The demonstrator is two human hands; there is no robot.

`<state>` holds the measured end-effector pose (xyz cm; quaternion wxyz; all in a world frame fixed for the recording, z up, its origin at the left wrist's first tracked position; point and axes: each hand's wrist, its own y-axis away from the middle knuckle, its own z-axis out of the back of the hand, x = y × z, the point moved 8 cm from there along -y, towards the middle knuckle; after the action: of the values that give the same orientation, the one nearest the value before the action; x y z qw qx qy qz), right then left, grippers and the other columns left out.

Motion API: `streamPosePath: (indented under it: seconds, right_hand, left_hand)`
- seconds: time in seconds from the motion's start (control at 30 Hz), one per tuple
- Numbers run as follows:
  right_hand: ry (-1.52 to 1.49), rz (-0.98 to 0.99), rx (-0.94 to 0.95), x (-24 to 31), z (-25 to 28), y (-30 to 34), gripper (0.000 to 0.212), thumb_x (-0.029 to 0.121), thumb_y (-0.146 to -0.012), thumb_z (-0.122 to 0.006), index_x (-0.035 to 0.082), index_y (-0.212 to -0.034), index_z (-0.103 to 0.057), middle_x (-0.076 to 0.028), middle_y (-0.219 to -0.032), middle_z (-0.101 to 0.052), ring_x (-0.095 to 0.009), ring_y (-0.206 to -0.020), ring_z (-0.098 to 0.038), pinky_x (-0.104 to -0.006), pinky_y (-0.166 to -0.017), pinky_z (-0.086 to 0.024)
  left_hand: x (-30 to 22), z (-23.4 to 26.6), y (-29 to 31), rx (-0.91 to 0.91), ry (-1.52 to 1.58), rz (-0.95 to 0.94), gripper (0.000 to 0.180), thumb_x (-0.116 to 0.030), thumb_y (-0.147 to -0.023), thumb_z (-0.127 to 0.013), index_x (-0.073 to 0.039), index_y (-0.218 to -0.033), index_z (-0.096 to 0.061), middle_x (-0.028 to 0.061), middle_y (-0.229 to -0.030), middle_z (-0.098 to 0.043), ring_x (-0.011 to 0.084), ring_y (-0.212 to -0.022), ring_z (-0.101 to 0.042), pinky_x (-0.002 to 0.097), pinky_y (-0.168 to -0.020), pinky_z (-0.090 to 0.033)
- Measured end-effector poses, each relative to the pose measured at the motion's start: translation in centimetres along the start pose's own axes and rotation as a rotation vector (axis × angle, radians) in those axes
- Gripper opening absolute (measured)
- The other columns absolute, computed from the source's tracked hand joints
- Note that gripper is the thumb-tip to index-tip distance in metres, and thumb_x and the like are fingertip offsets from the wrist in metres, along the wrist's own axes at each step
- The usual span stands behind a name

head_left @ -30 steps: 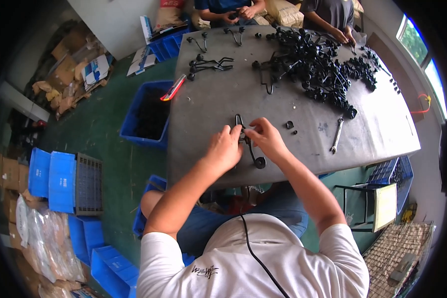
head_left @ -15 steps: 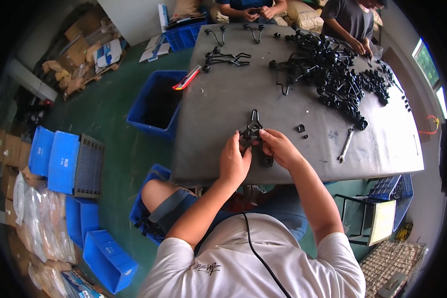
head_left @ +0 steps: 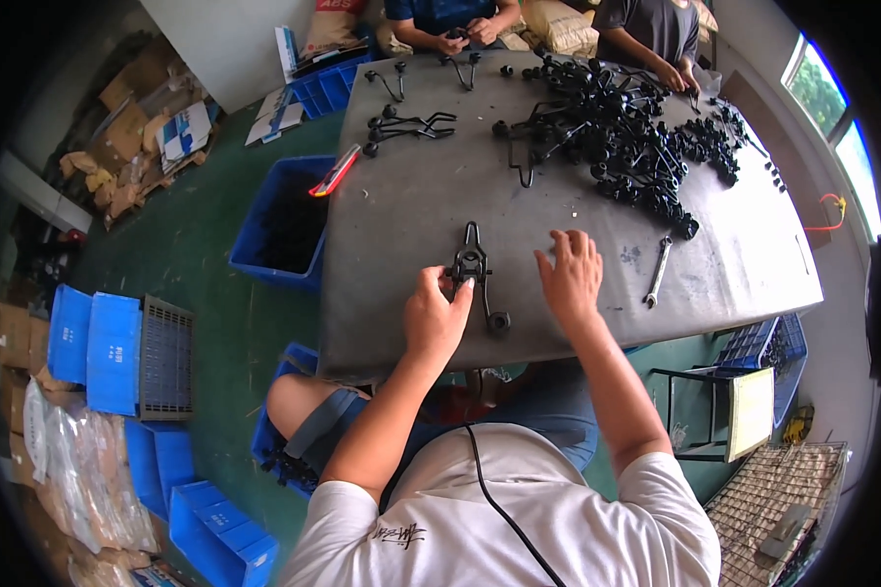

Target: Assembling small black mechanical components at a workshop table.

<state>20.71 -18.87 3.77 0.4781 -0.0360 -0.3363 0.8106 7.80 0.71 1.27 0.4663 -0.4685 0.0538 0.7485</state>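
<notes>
On the near side of the desk (head_left: pixel 392 225): a black bent-wire part (head_left: pixel 471 267), loop pointing away from the person, round end toward the near edge.
Left hand (head_left: pixel 435 315): closed around the part's middle clamp, thumb on top.
Right hand (head_left: pixel 573 279): fingers extended and loosely spread, palm down, apart from the part; whether anything sits beneath it, I cannot tell.
Just changed: the right hand has come off the part and moved rightward; two small black pieces seen there earlier no longer show, probably covered by it.
Meaning: the left hand alone now steadies the part.
Farther right: a wrench (head_left: pixel 659 272).
</notes>
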Motion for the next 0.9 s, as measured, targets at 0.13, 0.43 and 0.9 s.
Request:
streamPosePath:
  seconds: [0.13, 0.43, 0.9]
  right_hand:
    - [0.211, 0.003, 0.271, -3.5, -3.3, -1.4, 0.022, 0.015, -0.087, -0.068, 0.010, -0.108, -0.067, -0.008, -0.111, -0.063, -0.029, -0.108, -0.059, -0.0418, -0.087, -0.047]
    - [-0.708, -0.169, 0.617, 1.5, -5.5, 1.0, 0.019, 0.014, -0.092, -0.063, 0.007, -0.108, -0.070, -0.015, -0.101, -0.065, -0.037, -0.105, -0.062, -0.0454, -0.091, -0.050]
    - [-0.526, -0.014, 0.277, 4.1, -1.3, 2.8, 0.027, 0.011, -0.087, -0.072, 0.004, -0.112, -0.067, -0.009, -0.101, -0.062, -0.025, -0.092, -0.062, -0.0362, -0.083, -0.051]
  left_hand:
    - [0.6, -0.5, -0.8, 0.021, 0.050, 0.012, 0.036, -0.027, -0.090, -0.074, -0.002, -0.110, -0.057, 0.0150, -0.089, -0.071, 0.0355, -0.081, -0.070, 0.0446, -0.071, -0.054]
    - [3.2, -0.2, -0.6, 0.137, 0.283, 0.288, 0.031, -0.030, -0.096, -0.070, 0.000, -0.100, -0.063, 0.0085, -0.084, -0.074, 0.0177, -0.076, -0.070, 0.0325, -0.070, -0.053]
    - [4.2, -0.8, -0.4, 0.170, 0.429, 0.303, 0.031, -0.029, -0.096, -0.071, 0.001, -0.100, -0.062, 0.0063, -0.083, -0.073, 0.0116, -0.073, -0.065, 0.0288, -0.066, -0.051]
